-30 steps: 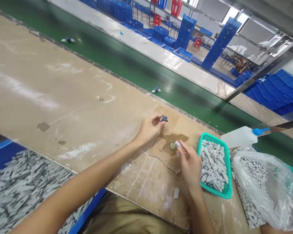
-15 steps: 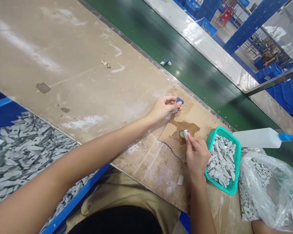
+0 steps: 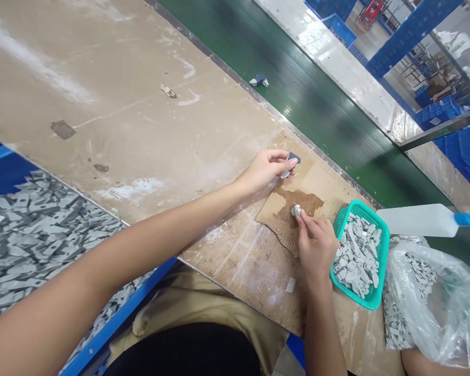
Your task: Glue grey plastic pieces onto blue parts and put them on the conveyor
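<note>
My left hand [image 3: 272, 166] is closed around a small dark blue and light grey plastic part [image 3: 293, 157], held above the far side of a cardboard piece [image 3: 317, 177]. Between the thumb and fingers of my right hand [image 3: 316, 240] is a small light grey plastic piece [image 3: 297, 209]. Its tip meets a small round dish or cap [image 3: 292, 211] on the cardboard. A wet brown stain [image 3: 311, 202] spreads around that spot. Close to my right hand stands a green basket [image 3: 386, 250] full of similar grey pieces.
A white squeeze bottle with a blue cap [image 3: 419, 220] lies beyond the basket, beside a clear plastic bag [image 3: 450, 303] of grey parts. One assembled part [image 3: 259, 80] lies on the green belt [image 3: 235, 47]. A blue bin [image 3: 113, 334] heaped with grey parts is at the left.
The assembled part on the green belt has shifted slightly left and up in view. My left hand has turned its part a little. My right hand keeps its piece at the round dish.
</note>
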Demonstrator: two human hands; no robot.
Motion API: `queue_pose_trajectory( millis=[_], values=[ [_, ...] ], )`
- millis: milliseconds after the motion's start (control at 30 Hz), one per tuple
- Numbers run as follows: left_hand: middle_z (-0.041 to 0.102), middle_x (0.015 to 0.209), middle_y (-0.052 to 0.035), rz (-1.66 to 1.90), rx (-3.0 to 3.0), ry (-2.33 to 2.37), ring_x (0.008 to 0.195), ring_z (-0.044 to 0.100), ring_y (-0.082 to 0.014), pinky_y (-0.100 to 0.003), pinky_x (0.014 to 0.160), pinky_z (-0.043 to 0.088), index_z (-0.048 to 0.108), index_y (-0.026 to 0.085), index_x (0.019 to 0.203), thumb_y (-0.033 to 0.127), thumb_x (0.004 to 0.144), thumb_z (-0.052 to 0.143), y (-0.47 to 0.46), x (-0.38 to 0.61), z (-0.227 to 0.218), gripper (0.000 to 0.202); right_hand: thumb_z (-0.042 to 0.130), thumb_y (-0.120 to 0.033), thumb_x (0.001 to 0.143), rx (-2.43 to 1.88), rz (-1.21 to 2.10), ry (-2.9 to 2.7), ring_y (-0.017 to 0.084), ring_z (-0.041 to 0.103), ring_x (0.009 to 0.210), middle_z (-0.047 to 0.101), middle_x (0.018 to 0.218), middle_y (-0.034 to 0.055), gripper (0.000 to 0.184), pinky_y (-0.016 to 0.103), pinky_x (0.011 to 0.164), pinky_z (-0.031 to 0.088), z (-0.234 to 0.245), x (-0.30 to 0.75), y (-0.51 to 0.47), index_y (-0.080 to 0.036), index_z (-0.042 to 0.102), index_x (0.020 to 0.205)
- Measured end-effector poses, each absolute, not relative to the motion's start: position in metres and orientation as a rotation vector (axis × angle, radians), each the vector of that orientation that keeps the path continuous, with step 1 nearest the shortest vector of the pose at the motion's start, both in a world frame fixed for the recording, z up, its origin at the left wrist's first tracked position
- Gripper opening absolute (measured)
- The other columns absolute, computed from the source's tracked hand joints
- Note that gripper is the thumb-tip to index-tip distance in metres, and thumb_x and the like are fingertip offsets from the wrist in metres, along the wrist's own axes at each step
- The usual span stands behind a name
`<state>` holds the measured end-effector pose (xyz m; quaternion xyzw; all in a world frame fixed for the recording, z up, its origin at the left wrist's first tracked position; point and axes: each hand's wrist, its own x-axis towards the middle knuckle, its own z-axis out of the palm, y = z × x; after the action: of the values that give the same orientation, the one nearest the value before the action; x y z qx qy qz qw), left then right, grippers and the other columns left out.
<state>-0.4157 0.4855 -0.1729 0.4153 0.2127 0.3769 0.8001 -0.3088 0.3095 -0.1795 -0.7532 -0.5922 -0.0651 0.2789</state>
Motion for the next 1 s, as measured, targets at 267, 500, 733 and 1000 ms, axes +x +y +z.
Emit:
queue_pose_trajectory(
  millis=[267, 500, 733, 1000],
  values=[
    [0.066, 0.078, -0.0082, 0.729, 0.932, 0.454, 0.071, 0.061, -0.0141, -0.028, 0.072, 0.047, 0.066, 0.008, 0.084, 0.026, 0.069, 0.082, 0.487, -0.418, -0.171, 0.029, 0.056, -0.025, 0.094, -1.961, -0.185, -1.468, 0.017, 0.064, 0.075, 0.073, 0.083, 0.0061, 0.022, 0.032, 0.074, 0.052, -0.173, -0.311, 0.309, -0.02, 0.075, 0.103],
    [0.071, 0.082, -0.007, 0.414, 1.185, 0.481, 0.075, 0.064, -0.0145, -0.028, 0.079, 0.051, 0.071, 0.01, 0.083, 0.013, 0.064, 0.077, 0.485, -0.42, -0.164, 0.021, 0.06, -0.025, 0.092, -1.79, 0.005, -1.109, 0.017, 0.069, 0.087, 0.075, 0.098, 0.0055, 0.02, 0.032, 0.08, 0.055, -0.163, -0.312, 0.306, -0.022, 0.074, 0.106],
    [0.072, 0.083, -0.0095, 0.473, 1.287, 0.595, 0.077, 0.067, -0.0189, -0.032, 0.081, 0.053, 0.072, 0.009, 0.085, 0.021, 0.066, 0.078, 0.498, -0.428, -0.157, 0.023, 0.057, -0.023, 0.093, -1.831, 0.015, -1.242, 0.015, 0.067, 0.08, 0.074, 0.09, 0.0052, 0.023, 0.028, 0.072, 0.054, -0.165, -0.312, 0.306, -0.021, 0.074, 0.108],
    [0.073, 0.077, -0.0082, 0.181, 1.378, 0.416, 0.067, 0.065, -0.015, -0.021, 0.061, 0.048, 0.075, 0.011, 0.084, 0.017, 0.065, 0.075, 0.472, -0.421, -0.165, 0.02, 0.062, -0.02, 0.09, -1.646, 0.01, -1.076, 0.014, 0.066, 0.078, 0.071, 0.092, 0.0037, 0.023, 0.029, 0.071, 0.053, -0.153, -0.309, 0.298, -0.026, 0.074, 0.109]
  ],
)
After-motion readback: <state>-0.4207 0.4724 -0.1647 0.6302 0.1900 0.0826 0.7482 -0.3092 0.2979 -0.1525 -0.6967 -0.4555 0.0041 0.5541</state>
